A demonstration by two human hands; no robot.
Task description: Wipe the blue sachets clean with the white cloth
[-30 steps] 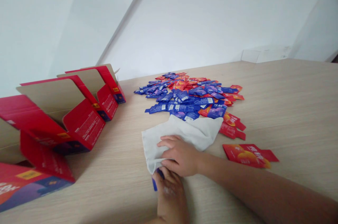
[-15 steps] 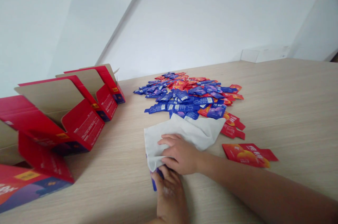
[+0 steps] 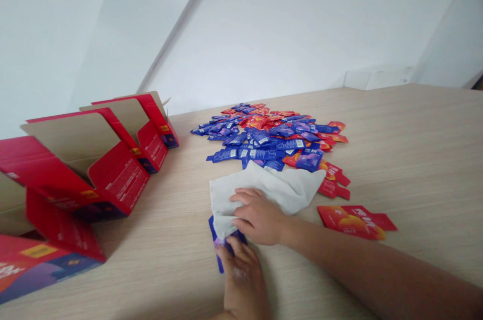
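A white cloth (image 3: pixel 279 186) lies spread on the table, its upper edge touching a pile of blue and red packets. My right hand (image 3: pixel 258 216) presses on the cloth with its fingers bent and slightly apart, gripping part of it. Below the cloth, my left hand (image 3: pixel 241 269) has its fingertips on a blue packet (image 3: pixel 219 242), pressing it to the table. The cloth covers the packet's upper part, and my left fingers hide some of the rest.
Open red boxes (image 3: pixel 121 179) stand in a row at the left. The packet pile (image 3: pixel 264 134) spreads over the middle. A single red packet (image 3: pixel 350 221) lies at the right, and a white box (image 3: pixel 377 77) is against the wall.
My right hand and the cloth have shifted slightly up and to the right, uncovering more of the blue packet. My left hand stays nearly where it was.
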